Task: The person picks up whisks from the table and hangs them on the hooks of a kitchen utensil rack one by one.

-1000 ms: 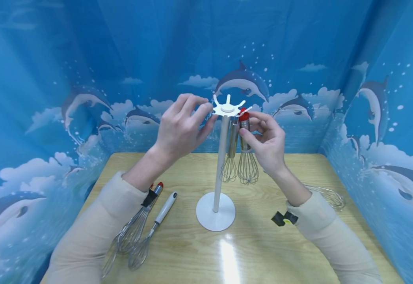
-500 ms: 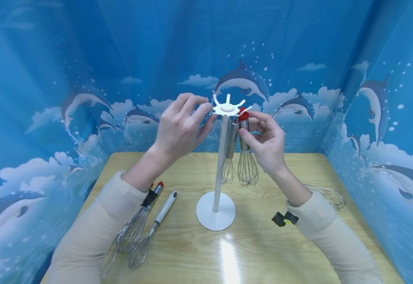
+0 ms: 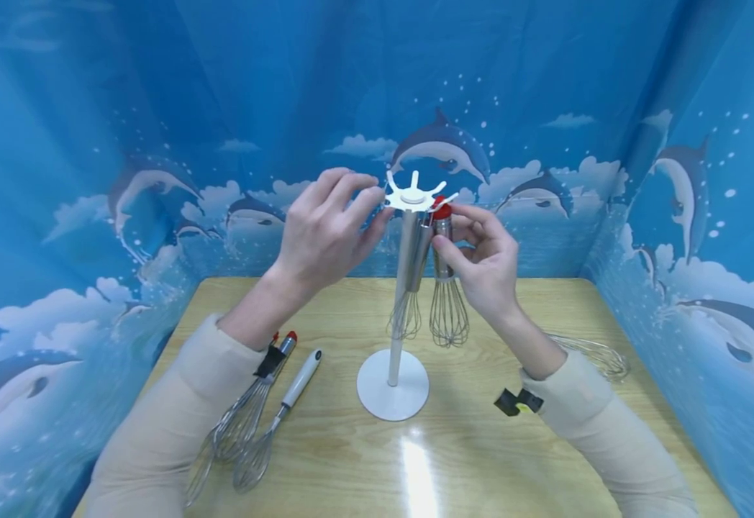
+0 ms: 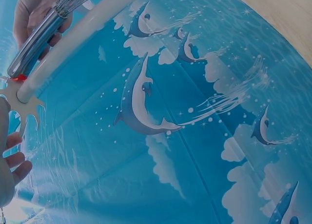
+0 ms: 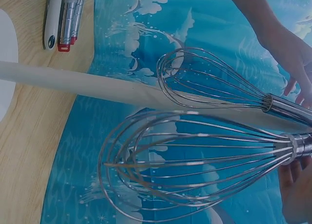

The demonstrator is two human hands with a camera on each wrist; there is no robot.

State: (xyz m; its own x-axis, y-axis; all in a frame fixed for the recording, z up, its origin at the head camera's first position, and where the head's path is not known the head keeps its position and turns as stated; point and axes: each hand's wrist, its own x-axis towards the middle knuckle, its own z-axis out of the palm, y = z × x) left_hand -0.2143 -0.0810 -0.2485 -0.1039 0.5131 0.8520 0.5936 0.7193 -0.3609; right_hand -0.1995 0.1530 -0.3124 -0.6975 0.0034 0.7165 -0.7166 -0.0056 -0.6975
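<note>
A white stand has a round base [image 3: 393,404], a pole and a crown of hooks [image 3: 414,196] on top. At the crown's left side, my left hand [image 3: 325,229] pinches a hook between thumb and fingers. My right hand [image 3: 488,266] holds a red-capped whisk [image 3: 449,316] by its steel handle, thumb in front, its cap at a right-hand hook and its wires hanging down. Whether the cap's loop is over the hook is hidden. Beside the pole hangs a smaller steel whisk [image 3: 420,255], seen also in the right wrist view with its wires [image 5: 209,80] close to the pole.
Several whisks lie at the table's left, among them one with a white handle [image 3: 302,378] and wire heads [image 3: 237,424] near the left sleeve. Another whisk [image 3: 593,356] lies by the right forearm. A dolphin-print curtain [image 3: 325,86] surrounds the wooden table [image 3: 480,446].
The smaller steel whisk has swung left, so its wires now overlap the pole. The red-capped whisk has shifted slightly left and lower with my right hand. My left hand stays at the crown.
</note>
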